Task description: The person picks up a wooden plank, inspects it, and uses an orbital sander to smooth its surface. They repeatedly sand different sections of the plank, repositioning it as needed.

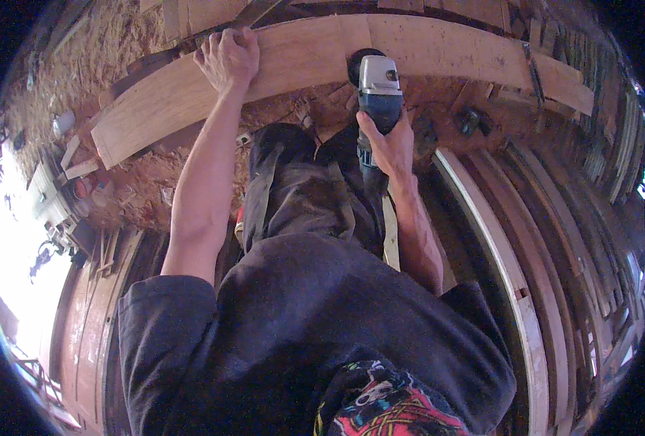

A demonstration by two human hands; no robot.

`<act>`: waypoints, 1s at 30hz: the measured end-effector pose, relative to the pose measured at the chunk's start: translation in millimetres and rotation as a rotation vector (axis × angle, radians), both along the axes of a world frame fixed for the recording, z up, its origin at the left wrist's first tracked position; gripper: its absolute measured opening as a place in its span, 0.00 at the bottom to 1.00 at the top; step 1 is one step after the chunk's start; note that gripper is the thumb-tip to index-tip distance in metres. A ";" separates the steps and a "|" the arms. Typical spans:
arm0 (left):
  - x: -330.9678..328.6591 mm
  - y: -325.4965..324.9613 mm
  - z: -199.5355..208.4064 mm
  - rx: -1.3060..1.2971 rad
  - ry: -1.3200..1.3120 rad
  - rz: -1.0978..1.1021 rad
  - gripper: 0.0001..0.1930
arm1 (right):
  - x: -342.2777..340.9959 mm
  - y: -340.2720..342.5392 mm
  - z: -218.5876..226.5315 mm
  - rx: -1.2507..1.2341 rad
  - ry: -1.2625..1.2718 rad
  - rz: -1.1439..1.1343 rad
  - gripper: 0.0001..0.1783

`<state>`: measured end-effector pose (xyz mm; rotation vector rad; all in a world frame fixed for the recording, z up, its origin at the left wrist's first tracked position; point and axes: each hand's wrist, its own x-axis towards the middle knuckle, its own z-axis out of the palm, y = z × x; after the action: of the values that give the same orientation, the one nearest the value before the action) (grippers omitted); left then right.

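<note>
Left hand: the left hand (228, 58) lies on the far edge of the long wooden plank (300, 54), fingers curled over that edge and pressed down on the board.
Right hand: the right hand (389, 145) is wrapped around the rear body of the angle grinder (377, 91) — a closed grip, thumb on the near side.
Angle grinder: blue body with a grey head, its dark disc against the near edge of the plank, about the middle of its length.
Wooden plank: pale and broad, running from the left side to the upper right; its left end hangs over sawdust-covered ground (82, 80).
Surroundings: stacked timber frames (511, 269) lie at the right — more boards at the lower left.
Clothing: dark trousers (300, 196) and a dark shirt fill the centre.
</note>
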<state>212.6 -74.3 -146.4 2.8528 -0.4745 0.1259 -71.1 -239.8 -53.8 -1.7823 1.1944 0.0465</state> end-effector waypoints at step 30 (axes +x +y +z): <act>0.1 -0.9 0.3 -0.016 0.062 0.027 0.25 | 93.4 -54.8 -19.0 0.010 -0.156 0.120 0.27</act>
<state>212.7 -75.2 -146.1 2.8389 -0.4213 0.0453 22.4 -294.6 -72.7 -1.8123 0.9746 -0.0159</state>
